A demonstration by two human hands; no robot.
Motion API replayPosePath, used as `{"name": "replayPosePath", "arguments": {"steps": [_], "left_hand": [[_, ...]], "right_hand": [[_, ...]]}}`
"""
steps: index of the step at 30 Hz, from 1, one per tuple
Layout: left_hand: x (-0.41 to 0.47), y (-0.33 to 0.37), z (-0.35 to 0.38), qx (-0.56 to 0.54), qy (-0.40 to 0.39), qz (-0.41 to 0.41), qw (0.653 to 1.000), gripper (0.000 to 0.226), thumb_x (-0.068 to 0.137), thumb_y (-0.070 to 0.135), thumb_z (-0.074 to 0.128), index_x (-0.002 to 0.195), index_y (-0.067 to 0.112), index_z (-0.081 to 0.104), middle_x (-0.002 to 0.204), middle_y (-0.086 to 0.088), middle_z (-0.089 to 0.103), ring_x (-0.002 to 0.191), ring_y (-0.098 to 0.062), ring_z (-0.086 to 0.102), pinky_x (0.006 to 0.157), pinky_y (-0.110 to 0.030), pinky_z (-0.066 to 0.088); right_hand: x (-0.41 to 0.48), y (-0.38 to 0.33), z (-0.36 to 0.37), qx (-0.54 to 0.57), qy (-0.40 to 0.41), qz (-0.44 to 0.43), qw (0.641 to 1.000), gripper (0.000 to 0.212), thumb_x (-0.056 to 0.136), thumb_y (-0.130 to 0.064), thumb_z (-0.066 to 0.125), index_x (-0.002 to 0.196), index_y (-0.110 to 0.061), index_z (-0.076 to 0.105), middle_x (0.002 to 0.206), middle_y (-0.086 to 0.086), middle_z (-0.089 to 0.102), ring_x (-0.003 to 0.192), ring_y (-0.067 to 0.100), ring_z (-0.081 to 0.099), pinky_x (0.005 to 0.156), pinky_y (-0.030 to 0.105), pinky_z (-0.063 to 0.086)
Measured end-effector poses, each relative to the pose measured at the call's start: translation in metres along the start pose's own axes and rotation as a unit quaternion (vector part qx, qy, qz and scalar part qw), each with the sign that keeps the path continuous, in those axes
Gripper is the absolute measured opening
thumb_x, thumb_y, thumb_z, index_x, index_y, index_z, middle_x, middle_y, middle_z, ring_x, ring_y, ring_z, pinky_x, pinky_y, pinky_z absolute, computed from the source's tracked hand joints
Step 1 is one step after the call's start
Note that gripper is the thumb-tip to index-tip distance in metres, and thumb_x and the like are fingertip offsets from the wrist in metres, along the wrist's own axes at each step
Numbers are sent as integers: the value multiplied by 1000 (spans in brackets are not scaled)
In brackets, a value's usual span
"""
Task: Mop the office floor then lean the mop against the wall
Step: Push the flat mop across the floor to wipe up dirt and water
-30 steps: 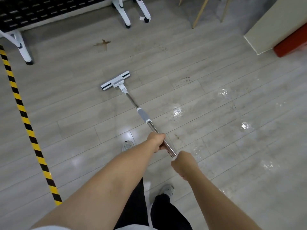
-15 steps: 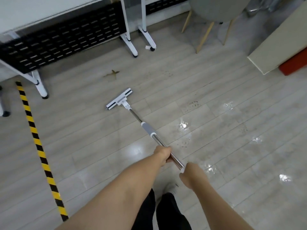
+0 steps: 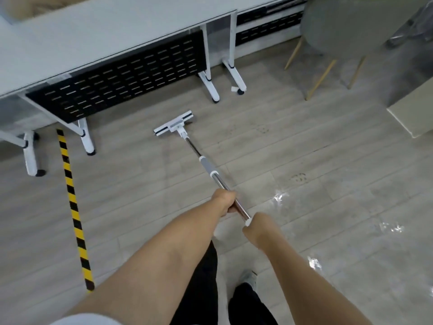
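A mop with a shiny metal pole and grey collar stretches away from me over the grey wood-look floor. Its flat white and black head lies on the floor just in front of a desk. My left hand grips the pole partway up. My right hand grips the white top end of the pole, closer to my body. Wet shiny patches show on the floor to the right.
A white desk with a black perforated panel and white wheeled legs stands ahead. A yellow and black striped tape runs along the floor on the left. A grey chair with wooden legs and a beige box are at right.
The view has tilted up and moved toward the desk. The mop head has been pushed forward over the brown stain, nearer the desk legs. Both hands keep their grip.
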State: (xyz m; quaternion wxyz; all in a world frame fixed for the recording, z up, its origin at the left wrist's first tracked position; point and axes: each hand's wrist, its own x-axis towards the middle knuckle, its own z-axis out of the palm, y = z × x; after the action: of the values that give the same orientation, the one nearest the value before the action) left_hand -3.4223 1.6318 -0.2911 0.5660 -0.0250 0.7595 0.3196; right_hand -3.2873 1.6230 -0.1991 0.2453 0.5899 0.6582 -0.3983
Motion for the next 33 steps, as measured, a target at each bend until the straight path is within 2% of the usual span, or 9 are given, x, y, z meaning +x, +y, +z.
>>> {"name": "replayPosePath", "arguments": {"steps": [6, 10, 14, 18, 21, 23, 26, 30, 33], "left_hand": [[83, 94, -78, 26, -3, -1, 1000, 7, 95, 10, 60, 91, 7, 54, 70, -7, 59, 55, -17, 60, 34, -21, 45], [123, 121, -125, 68, 4, -19, 998, 10, 93, 11, 59, 101, 6, 56, 77, -8, 58, 61, -18, 60, 49, -27, 54], [130, 123, -143, 95, -3, -29, 995, 12, 93, 10, 55, 105, 6, 57, 76, -7, 57, 59, -17, 58, 36, -20, 42], [123, 114, -149, 142, 20, -32, 989, 33, 94, 12, 51, 125, 2, 57, 95, -11, 63, 66, -22, 62, 45, -29, 52], [112, 105, -154, 214, 30, -15, 976, 59, 94, 17, 48, 150, 13, 29, 101, -11, 62, 72, -23, 63, 42, -27, 48], [102, 93, -154, 224, 1, -22, 974, 72, 93, 18, 47, 155, 24, 10, 99, -12, 64, 78, -25, 68, 51, -31, 57], [87, 61, -146, 224, -10, -34, 974, 68, 91, 19, 45, 153, 24, 18, 94, -13, 69, 78, -26, 73, 66, -43, 63], [47, 14, -124, 202, -26, -18, 979, 38, 96, 17, 46, 133, 18, 36, 87, -13, 65, 71, -24, 68, 78, -45, 62], [7, -30, -102, 193, -29, -5, 981, 22, 98, 15, 52, 119, 12, 46, 85, -11, 63, 68, -20, 65, 61, -33, 61]], "right_hand": [[74, -136, -16, 20, -17, 1, 1000, 1, 93, -13, 54, 93, -14, 55, 82, 3, 57, 94, 30, 70, 81, 37, 60], [101, -202, -4, 31, -39, 20, 999, 5, 94, -12, 52, 92, -12, 57, 90, 8, 65, 91, 29, 71, 83, 40, 62], [101, -221, 5, 25, -68, 37, 997, 15, 95, -14, 57, 105, -7, 66, 99, 10, 69, 96, 30, 71, 80, 37, 60], [85, -228, 6, -1, -100, 49, 994, 15, 93, -11, 51, 78, -8, 54, 63, 4, 56, 54, 18, 58, 49, 24, 44], [70, -219, 17, 145, -135, 75, 977, 23, 97, -28, 50, 97, -6, 57, 61, 8, 57, 29, 12, 49, 36, 13, 37], [56, -202, 25, 264, -156, 98, 947, 33, 99, -41, 52, 107, -9, 58, 63, 9, 55, 29, 12, 46, 38, 15, 39], [42, -173, 42, 309, -170, 112, 929, 40, 99, -48, 55, 103, -8, 57, 62, 9, 51, 30, 13, 44, 38, 15, 39], [21, -123, 72, 228, -165, 82, 956, 22, 96, -25, 52, 91, -4, 57, 56, 8, 54, 37, 18, 50, 46, 21, 45], [-13, -72, 90, 228, -172, 73, 956, 13, 93, -15, 58, 90, -2, 57, 59, 9, 55, 40, 18, 53, 49, 23, 51]]}}
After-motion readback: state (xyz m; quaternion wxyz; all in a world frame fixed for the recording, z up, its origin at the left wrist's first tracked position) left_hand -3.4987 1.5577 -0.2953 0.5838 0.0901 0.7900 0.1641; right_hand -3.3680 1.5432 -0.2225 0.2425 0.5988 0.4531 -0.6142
